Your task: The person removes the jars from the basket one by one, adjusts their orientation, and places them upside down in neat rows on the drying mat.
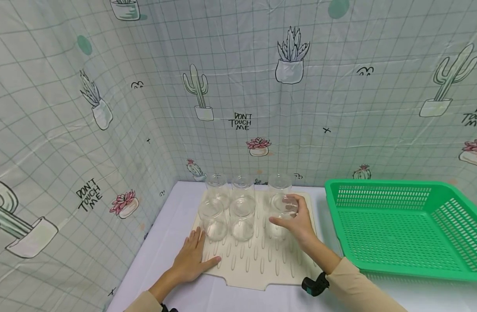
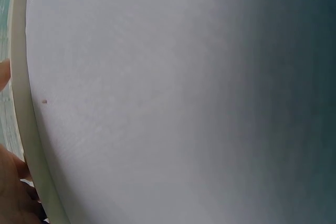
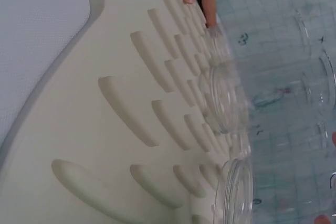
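Observation:
My right hand [image 1: 300,221] grips a clear jar [image 1: 276,229] at the front right of a beige drainboard [image 1: 250,271] patterned with long oval grooves. Thumb and fingers curl round its upper part. Behind it stands another clear jar [image 1: 279,184]. Several more jars [image 1: 242,221] stand close together in two rows on the left half of the board. At the board's left edge rests my left hand [image 1: 189,258], fingers stretched out and thumb apart. In the right wrist view the held jar's round end [image 3: 233,192] is right at the grooved surface; most of my right hand is out of frame there.
A green perforated plastic basket [image 1: 339,236] stands right of the board. White cloth [image 1: 156,234] covers the table. Patterned curtains [image 1: 230,86] hang behind and on the left, close to the table's edges. The left wrist view shows mostly white cloth beside the board's edge [image 2: 21,77].

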Motion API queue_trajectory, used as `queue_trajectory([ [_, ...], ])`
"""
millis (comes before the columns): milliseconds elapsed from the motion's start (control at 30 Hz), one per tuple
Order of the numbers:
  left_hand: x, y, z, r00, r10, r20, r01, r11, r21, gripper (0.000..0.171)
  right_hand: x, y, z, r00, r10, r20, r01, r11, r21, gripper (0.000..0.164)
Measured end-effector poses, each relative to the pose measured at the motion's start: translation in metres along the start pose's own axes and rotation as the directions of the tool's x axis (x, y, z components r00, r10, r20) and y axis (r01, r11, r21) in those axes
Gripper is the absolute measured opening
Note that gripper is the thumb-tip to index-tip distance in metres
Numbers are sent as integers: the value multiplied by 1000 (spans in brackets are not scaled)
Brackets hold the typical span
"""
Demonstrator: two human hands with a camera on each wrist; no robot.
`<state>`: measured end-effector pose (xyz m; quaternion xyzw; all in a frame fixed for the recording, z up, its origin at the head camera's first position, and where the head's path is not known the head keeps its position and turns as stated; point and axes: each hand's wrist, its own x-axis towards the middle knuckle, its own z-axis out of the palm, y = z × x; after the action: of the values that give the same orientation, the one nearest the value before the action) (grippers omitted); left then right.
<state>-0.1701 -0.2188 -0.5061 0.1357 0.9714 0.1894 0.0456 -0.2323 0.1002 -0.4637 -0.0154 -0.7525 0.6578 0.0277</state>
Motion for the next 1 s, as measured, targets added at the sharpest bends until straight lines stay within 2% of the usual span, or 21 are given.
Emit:
queue_trajectory([
  [433, 0, 1, 2, 1000, 4, -1, -4, 1000, -4, 96, 3, 8, -2, 999, -47, 6, 47, 999, -18, 86],
  [633, 0, 1, 2, 1000, -5, 10, 5, 1000, -5, 96, 3, 9, -4, 998, -42, 43, 43, 999, -24, 86],
  [1000, 0, 2, 0, 1000, -9, 10, 9, 1000, 8, 96, 7, 10, -4, 996, -38, 84, 48, 992, -118, 91],
])
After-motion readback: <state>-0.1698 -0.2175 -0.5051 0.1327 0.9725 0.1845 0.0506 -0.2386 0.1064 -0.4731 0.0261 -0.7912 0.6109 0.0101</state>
